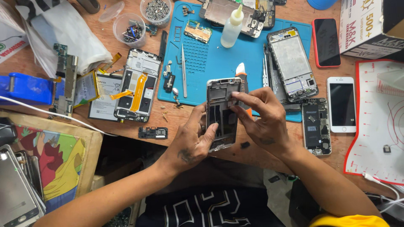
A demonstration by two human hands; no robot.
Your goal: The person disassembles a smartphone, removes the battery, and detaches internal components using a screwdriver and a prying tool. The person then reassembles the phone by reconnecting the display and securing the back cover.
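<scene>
Near the table's front edge, the left hand (191,143) gripped the open phone frame (222,113) along its left side, thumb pressed on its lower part, while the right hand (261,120) pinched its upper right edge. Beyond lay the blue mat (210,63).

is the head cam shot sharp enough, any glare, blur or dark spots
Head view: even, soft light, with the phone frame and both hands, left hand and right hand, sharp; mild glare on the white phone screen; the area below the table edge falls dark; slight wide-angle bend at the edges.
</scene>
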